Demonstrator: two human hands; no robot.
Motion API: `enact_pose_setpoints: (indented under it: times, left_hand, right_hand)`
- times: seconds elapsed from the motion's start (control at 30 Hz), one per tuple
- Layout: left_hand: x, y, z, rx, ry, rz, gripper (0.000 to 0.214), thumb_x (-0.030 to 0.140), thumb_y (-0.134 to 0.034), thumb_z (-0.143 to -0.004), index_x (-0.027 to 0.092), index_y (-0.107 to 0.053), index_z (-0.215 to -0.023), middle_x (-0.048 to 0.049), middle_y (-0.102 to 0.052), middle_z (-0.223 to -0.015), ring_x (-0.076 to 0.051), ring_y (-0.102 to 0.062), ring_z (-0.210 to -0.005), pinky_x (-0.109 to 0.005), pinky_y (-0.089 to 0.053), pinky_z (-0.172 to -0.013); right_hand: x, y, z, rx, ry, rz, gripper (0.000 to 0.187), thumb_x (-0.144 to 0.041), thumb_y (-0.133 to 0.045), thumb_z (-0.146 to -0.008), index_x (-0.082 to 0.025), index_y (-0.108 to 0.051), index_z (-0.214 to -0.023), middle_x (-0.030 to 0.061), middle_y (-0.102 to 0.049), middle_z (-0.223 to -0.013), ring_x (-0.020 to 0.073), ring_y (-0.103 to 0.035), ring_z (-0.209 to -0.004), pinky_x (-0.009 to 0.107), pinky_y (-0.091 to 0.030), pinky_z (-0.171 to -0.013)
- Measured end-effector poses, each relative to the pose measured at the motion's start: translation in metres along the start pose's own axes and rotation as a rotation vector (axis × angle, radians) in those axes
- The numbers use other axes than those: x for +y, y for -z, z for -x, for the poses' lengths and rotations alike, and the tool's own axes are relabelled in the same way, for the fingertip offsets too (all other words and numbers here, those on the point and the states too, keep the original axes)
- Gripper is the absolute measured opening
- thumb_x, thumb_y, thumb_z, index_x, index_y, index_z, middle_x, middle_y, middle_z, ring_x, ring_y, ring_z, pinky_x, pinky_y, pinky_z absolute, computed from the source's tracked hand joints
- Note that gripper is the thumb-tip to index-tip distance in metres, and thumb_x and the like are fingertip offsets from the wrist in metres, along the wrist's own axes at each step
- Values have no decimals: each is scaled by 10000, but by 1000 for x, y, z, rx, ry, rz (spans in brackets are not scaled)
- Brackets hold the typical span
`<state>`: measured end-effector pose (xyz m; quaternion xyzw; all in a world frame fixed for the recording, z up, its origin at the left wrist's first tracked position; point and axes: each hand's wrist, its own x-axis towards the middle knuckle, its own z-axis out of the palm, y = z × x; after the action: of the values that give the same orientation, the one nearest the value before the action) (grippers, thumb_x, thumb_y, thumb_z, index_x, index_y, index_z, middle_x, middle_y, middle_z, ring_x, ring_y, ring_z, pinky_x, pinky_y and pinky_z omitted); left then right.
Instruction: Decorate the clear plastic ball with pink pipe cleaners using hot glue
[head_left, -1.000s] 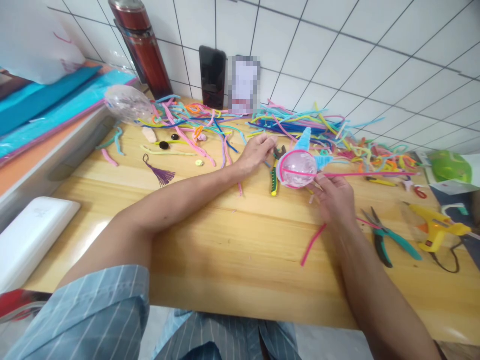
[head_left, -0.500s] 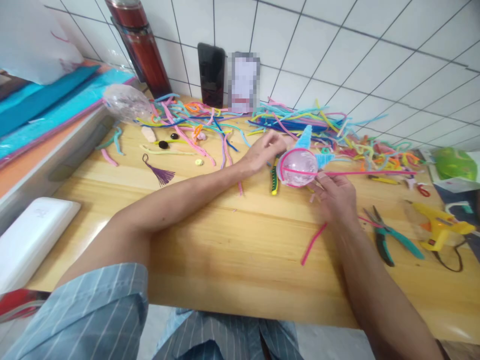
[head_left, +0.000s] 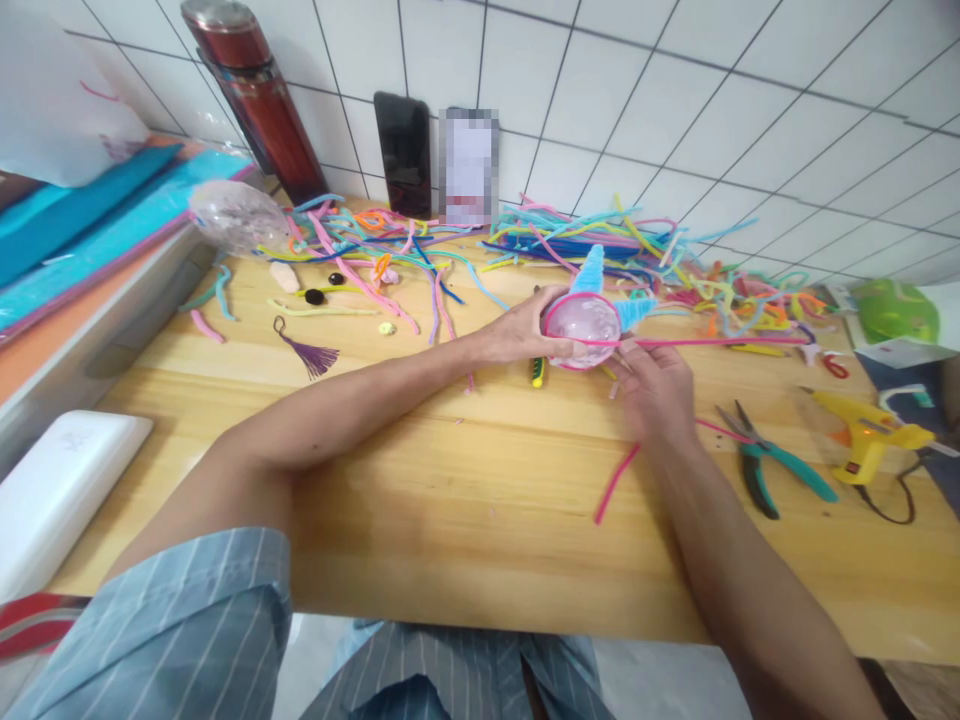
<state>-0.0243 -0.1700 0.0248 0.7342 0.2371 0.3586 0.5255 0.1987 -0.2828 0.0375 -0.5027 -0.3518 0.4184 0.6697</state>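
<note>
A clear ball point(head_left: 589, 322) with two fuzzy light-blue points point(head_left: 590, 270) on it is held above the tabletop. Around its rim and across its front runs a hot-pink pipe cleaner point(head_left: 720, 343), whose long end stretches out to the right. My left hand point(head_left: 525, 330) is wrapped around the ball's left side, thumb across the front. At the lower right of the ball, my right hand point(head_left: 654, 380) pinches the pink pipe cleaner where it leaves the ball. Below that hand lies another pink piece point(head_left: 616, 485), partly hidden by my wrist.
Loose pipe cleaners point(head_left: 570, 240) lie in a heap along the wall. Pliers point(head_left: 772, 460) and a yellow glue gun point(head_left: 862, 430) rest at right. Two phones point(head_left: 405, 155) and a red flask point(head_left: 262, 110) stand behind. A purple tassel point(head_left: 307, 350) and a white box point(head_left: 82, 480) are at left.
My left hand has moved from beside the ball onto its left side and closed around it. My right hand keeps its pinch. The whole view has shifted slightly.
</note>
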Motion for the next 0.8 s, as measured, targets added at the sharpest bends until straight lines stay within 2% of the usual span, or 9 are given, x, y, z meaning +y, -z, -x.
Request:
enact_pose_setpoints:
  times: [0.1,0.23,0.4,0.47,0.57,0.8]
  left_hand:
    - [2,0,0,-18,-8,19,1197,823,-1032,-643,200,-595,-1567,-197,-683,-1602,-431,-663,-1522,-562,-560,-1286]
    - [4,-1,1,-22,15,9,1100,852,-977,-726,202,-596,-1528,-188,-690,-1575,-416,-669,-1504,-547,-569,-1275]
    - [6,-3,2,-3,26,-33,1208,858,-967,-706,158,-541,-1593,-219,-642,-1641,-431,-625,-1570,-564,-543,-1328]
    - [12,-1,4,-34,37,-44,1155,875,-915,-772,166,-545,-1606,-212,-648,-1650,-435,-618,-1581,-558,-540,-1332]
    - [21,4,5,-85,55,-51,968,881,-820,-893,213,-591,-1555,-177,-686,-1624,-434,-637,-1551,-570,-539,-1325]
    - [21,6,3,-59,43,-23,1012,855,-984,-738,193,-637,-1421,-161,-733,-1446,-404,-716,-1382,-534,-611,-1188]
  right_hand:
    - [2,-4,2,5,35,-26,322,-360,-1094,-720,-252,-813,-834,16,-867,-947,193,-831,-899,385,-766,-901]
    - [3,-7,3,-4,67,-31,329,-379,-1101,-710,-269,-812,-825,1,-872,-948,195,-831,-895,396,-764,-904]
    - [4,-7,3,32,57,-18,337,-396,-1107,-681,-272,-818,-801,-7,-858,-930,184,-803,-885,406,-764,-889]
    - [4,-7,3,48,50,-12,317,-382,-1097,-677,-270,-829,-803,-5,-849,-918,181,-796,-882,395,-759,-885]
    - [4,-7,5,57,49,-2,291,-367,-1075,-692,-266,-830,-813,5,-849,-945,183,-798,-904,375,-747,-889]
    - [3,-5,8,54,58,19,258,-340,-1036,-751,-272,-808,-851,16,-852,-1032,194,-797,-955,379,-720,-923]
